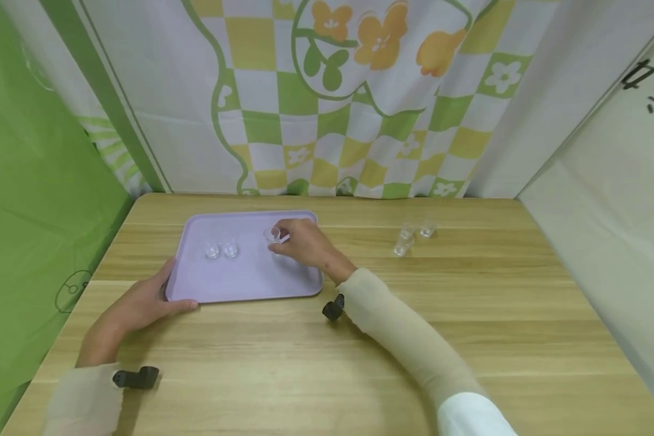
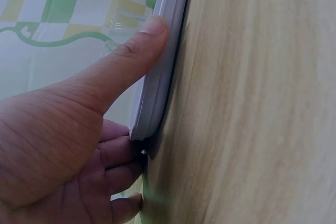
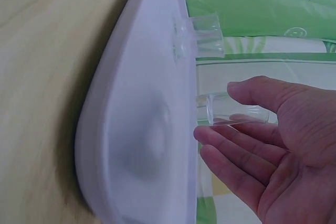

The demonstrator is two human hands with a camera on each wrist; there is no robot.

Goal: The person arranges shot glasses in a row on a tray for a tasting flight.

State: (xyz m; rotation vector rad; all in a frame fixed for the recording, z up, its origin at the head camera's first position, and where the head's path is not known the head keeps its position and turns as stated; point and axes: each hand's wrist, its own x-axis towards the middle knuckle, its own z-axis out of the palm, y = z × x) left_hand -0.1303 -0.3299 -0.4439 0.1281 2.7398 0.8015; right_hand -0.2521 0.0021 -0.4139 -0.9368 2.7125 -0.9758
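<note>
A lilac tray (image 1: 245,281) lies on the wooden table, and my left hand (image 1: 144,303) grips its near-left corner. In the left wrist view the left thumb (image 2: 142,45) presses along the tray's rim, while the other fingers curl at the corner's underside. Over the tray's right half, my right hand (image 1: 307,245) pinches a small clear cup (image 3: 241,109) between thumb and fingers. Whether this cup touches the tray, I cannot tell. Two similar clear cups (image 1: 212,249) stand side by side on the tray's left half.
Three more clear cups (image 1: 403,245) stand close together on the table (image 1: 469,290), right of the tray. A checked, flowered curtain (image 1: 354,121) hangs behind the table. Green cloth (image 1: 43,181) borders the left side and pale cloth (image 1: 621,200) the right.
</note>
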